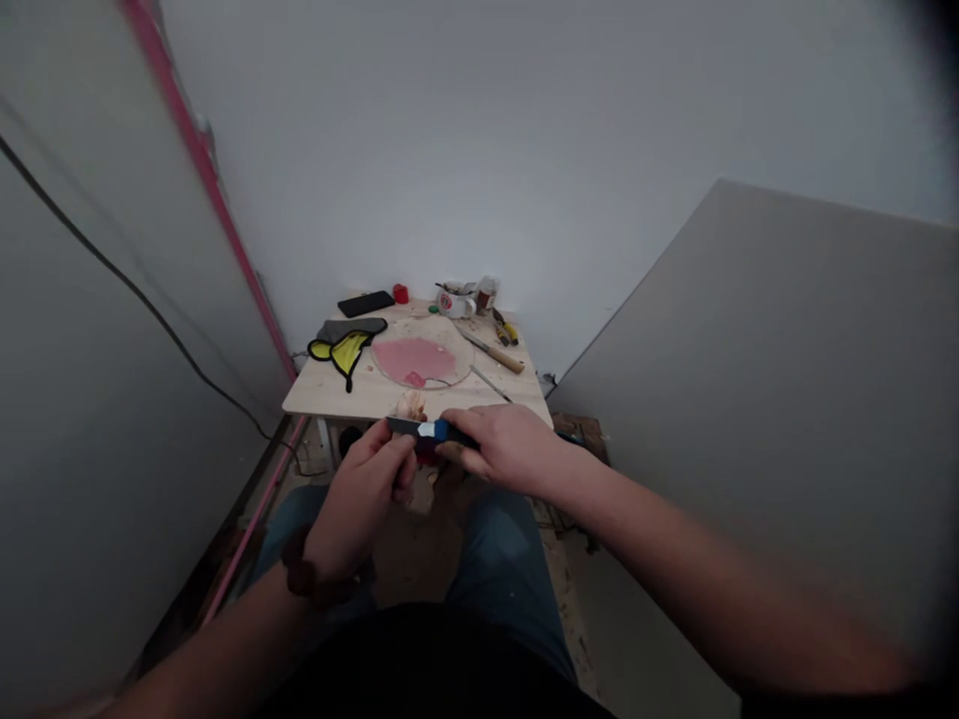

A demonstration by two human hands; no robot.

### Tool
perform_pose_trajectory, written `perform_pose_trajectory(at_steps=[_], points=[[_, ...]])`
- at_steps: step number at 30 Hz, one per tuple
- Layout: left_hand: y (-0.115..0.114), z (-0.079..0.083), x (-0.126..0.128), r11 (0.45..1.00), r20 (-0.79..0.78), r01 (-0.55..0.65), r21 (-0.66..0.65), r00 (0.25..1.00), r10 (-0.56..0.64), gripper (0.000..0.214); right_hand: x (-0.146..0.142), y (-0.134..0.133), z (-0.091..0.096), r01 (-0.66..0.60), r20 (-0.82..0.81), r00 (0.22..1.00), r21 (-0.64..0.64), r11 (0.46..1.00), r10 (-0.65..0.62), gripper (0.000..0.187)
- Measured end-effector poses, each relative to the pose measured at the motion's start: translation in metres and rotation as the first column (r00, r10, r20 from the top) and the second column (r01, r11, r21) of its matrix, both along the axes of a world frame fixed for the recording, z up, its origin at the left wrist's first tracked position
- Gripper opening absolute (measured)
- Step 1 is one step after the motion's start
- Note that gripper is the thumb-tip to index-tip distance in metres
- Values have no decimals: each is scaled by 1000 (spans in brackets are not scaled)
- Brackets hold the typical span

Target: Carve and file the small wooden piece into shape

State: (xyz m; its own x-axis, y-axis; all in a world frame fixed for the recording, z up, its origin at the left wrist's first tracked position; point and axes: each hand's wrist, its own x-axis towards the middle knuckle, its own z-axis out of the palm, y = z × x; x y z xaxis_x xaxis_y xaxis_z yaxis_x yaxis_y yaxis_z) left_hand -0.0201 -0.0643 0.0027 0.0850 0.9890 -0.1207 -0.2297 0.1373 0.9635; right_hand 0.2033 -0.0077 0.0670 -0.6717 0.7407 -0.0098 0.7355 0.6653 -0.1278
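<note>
My right hand (509, 439) is closed round the blue-and-black handle of a flat hand tool (427, 429) with a dark blade; whether it is a file or a knife I cannot tell. The blade points left, just over the front edge of the table. At its far end is my left hand (375, 469), fingers curled and thumb pressed against the forefinger. What those fingers hold, if anything, is hidden. Right behind the blade, by the table edge, lies a pale orange-brown lump (411, 403). Something red shows below the tool, too dark to name.
On the low wooden table (322, 394) lie a round board (420, 355) with a pink patch, a yellow-and-grey cloth (349, 350), a black phone-like slab (366, 304), a wooden-handled tool (501, 358), a white mug (455, 303), a jar (486, 293) and yellow-handled pliers (507, 328). Walls stand close around.
</note>
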Motion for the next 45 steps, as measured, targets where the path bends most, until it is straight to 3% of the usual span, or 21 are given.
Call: perform_pose_trajectory(at_steps=[6, 15, 25, 26, 28, 30, 31, 32, 34, 36, 38, 40, 42, 45], points=[[-4, 5, 5, 1000, 92, -9, -12, 996, 10, 36, 11, 10, -3, 2, 20, 1000, 82, 997, -4, 43], [-6, 2, -1, 1000, -27, -6, -24, 1000, 6, 43, 23, 28, -24, -60, 5, 998, 122, 991, 59, 42], [-6, -5, -2, 998, -23, 8, -66, 1000, -10, 41, 20, 34, -45, -83, -25, 996, 102, 991, 86, 47], [-9, -5, -4, 998, -40, -6, -61, 999, 3, 41, 26, 39, -44, -33, -30, 999, 83, 996, 36, 46], [-18, -4, -11, 998, -82, -49, -33, 996, 47, 42, 48, 53, -39, 191, -31, 981, 22, 981, -190, 40], [-27, -4, -20, 997, -119, -73, -16, 990, 71, 42, 78, 70, -32, 473, -4, 880, -85, 877, -475, 40], [-30, -6, -24, 997, -109, -64, -37, 992, 60, 42, 91, 78, -29, 558, -70, 823, -80, 826, -563, 43], [-31, -7, -26, 996, -79, -26, -82, 997, 19, 41, 100, 84, -27, 583, -165, 793, -73, 809, -586, 45], [-28, -7, -26, 991, 51, 18, -131, 999, -11, 36, 100, 88, -26, 525, -373, 767, -101, 845, -521, 46], [-21, -1, -19, 990, 200, 69, -126, 979, -42, 32, 79, 81, -28, 420, -554, 698, -197, 886, -454, 46], [-14, 10, -8, 986, 295, 135, -99, 950, -101, 30, 46, 65, -29, 327, -638, 556, -422, 846, -533, 47], [-10, 23, 2, 980, 322, 184, -73, 935, -151, 31, 16, 47, -28, 107, -688, 435, -600, 792, -580, 48], [-8, 30, 9, 977, 311, 207, -46, 933, -183, 30, -3, 31, -25, -90, -715, 337, -672, 735, -612, 47], [-7, 29, 13, 975, 240, 222, -13, 947, -212, 28, -12, 16, -15, -182, -712, 301, -696, 694, -635, 40]])
